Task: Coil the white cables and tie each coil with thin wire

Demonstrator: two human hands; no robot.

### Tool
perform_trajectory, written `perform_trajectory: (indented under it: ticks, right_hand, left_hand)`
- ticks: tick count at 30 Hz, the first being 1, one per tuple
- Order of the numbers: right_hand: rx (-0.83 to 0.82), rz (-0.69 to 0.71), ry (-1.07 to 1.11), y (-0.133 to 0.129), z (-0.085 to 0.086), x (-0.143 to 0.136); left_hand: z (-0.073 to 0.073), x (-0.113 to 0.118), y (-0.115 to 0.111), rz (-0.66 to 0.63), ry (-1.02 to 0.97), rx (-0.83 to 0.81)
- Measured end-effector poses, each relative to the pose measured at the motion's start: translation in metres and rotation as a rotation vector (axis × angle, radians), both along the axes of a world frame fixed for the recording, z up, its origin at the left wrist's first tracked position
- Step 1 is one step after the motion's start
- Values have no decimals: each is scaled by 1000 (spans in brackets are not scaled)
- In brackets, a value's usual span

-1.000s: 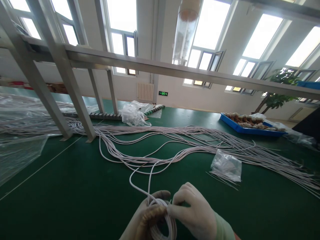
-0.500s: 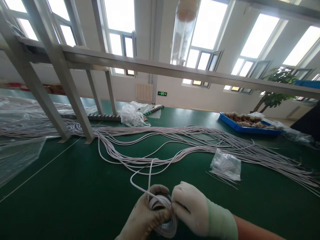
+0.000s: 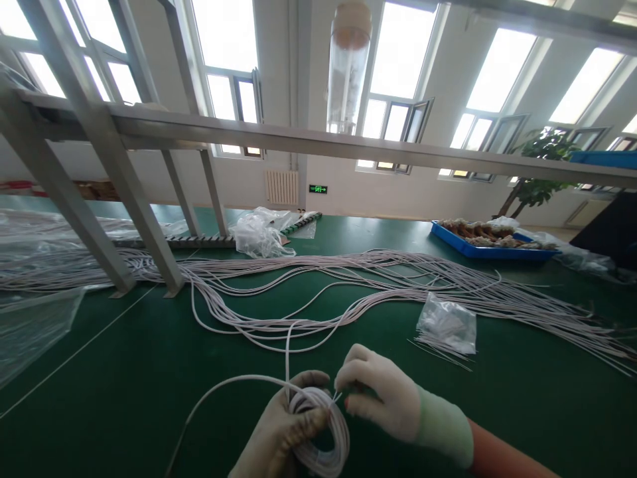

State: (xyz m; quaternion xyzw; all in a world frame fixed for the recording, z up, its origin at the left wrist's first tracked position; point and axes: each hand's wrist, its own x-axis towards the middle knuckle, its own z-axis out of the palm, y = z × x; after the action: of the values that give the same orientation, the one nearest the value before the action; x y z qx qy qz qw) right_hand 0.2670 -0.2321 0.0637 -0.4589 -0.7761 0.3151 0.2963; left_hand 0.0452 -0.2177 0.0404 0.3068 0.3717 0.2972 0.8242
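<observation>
My left hand (image 3: 286,425), in a stained pale glove, grips a coil of white cable (image 3: 339,431) at the bottom centre, its thumb across the front. One loose cable end arcs out to the lower left and another stretch rises toward the cables on the table. A thin white tie (image 3: 335,398) sticks out from the coil's upper right. Just right of it is my right hand (image 3: 381,392), gloved in white with a pale green cuff, thumb and fingers apart; whether its fingertips touch the tie is unclear.
Long white cables (image 3: 378,299) stretch across the green table (image 3: 99,398). A clear bag with thin ties (image 3: 445,323) lies at right. Behind are a blue tray (image 3: 478,251), crumpled plastic (image 3: 263,232) and a metal frame (image 3: 144,219).
My right hand has opened and moved slightly off the coil, exposing the thin tie. The loose cable end has swung out to the lower left. The view has shifted slightly.
</observation>
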Motion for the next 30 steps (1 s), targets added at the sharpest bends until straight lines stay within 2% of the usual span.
perform_trajectory:
  ticks: [6,10,13,15,17,19,21,22,23,25,28,30]
  right_hand:
    - [240,143,-213,5,2,1]
    - [208,184,-154,3,6,1]
    - [151,132,-189,-3,8,-5]
    - [61,23,-231,-5,4,-12]
    - [-131,-113,-238,-5,-4,-17]
    - [-354,-195,-187,-2,-11,-18]
    - [-497,-176,-65,2,-13,-15]
    - [-512,-153,4,3,-11,-13]
    - [-480,-131,59,4,-8,-10]
    - [-312,-74,75,4,0,-4]
    - [-17,51,-105,4,8,2]
    - [72,125,-233,5,10,5]
  left_hand:
    - [6,5,-6,-68,-51,-21]
    - [9,4,-4,-102,-93,-15]
    - [12,6,-4,-101,-62,-22]
    - [14,10,-4,-82,114,23]
    - [12,16,-4,-51,354,147]
    - [9,21,-4,-17,507,278]
    - [5,22,-3,6,496,281]
    - [4,21,-1,9,442,232]
    - [4,19,0,11,368,163]
    - [7,14,1,17,210,39]
    - [11,8,1,10,67,-31]
    - [10,8,1,-8,52,-40]
